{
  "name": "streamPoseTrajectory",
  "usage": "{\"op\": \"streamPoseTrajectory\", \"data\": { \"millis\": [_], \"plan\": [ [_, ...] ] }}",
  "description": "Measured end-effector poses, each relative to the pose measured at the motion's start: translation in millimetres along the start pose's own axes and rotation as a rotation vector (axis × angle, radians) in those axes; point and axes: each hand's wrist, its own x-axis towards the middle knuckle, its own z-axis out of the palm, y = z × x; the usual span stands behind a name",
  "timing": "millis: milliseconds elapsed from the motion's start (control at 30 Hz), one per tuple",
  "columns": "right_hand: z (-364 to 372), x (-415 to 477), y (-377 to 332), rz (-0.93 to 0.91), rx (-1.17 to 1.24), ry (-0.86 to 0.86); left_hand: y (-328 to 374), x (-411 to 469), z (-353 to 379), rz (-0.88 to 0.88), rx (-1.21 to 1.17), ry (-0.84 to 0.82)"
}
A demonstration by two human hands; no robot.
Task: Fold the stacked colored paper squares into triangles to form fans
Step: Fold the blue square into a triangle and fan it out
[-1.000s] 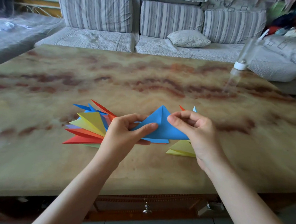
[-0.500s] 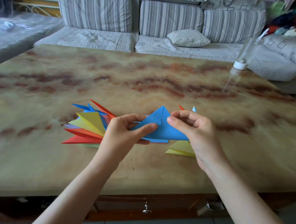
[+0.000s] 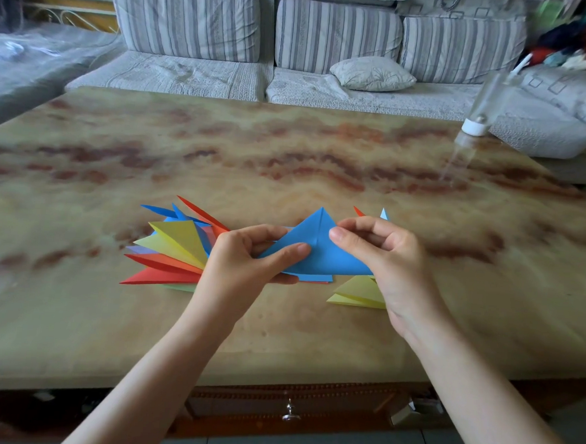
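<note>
1. The left hand pinches the left half of the blue triangle, with its thumb laid across the front face and its fingers curled behind.
2. The right hand pinches the same triangle just right of its middle crease, thumb and forefinger closed on the paper near the peak and the other fingers curled.
3. The blue triangle is held point up, slightly above the worktop, and both hands grip it.
4. Compared with a second ago, almost nothing has shifted. Both pinches sit in the same spots and the triangle has barely moved. I judge this to be a pause to firm or line up the crease, so this sheet's fold is not finished yet.
5. Directly under the triangle, the edge of a flat blue sheet shows, probably the rest of the stack.
6. Left of the triangle, a fan of folded red, yellow and blue pieces lies spread out.
7. Below and right of the triangle lies a yellow folded piece, partly hidden by the right hand.
8. Far behind and right of the triangle a clear bottle stands at the worktop's edge, with a striped sofa beyond it.
</note>
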Motion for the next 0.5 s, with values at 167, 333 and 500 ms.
{"op": "streamPoseTrajectory", "data": {
  "millis": [167,333,500],
  "plan": [
    [0.3,-0.2,-1.1,0.0,-0.003,-0.003,0.8,-0.5,-0.2,-0.002,0.001,-0.011],
    [0.6,-0.6,-1.1,0.002,-0.009,-0.005,1.7,-0.8,-0.4,-0.024,0.004,-0.021],
    [1.3,-1.3,-0.9,-0.003,-0.026,-0.017,3.0,-1.6,-0.1,-0.078,0.057,-0.057]
  ]
}}
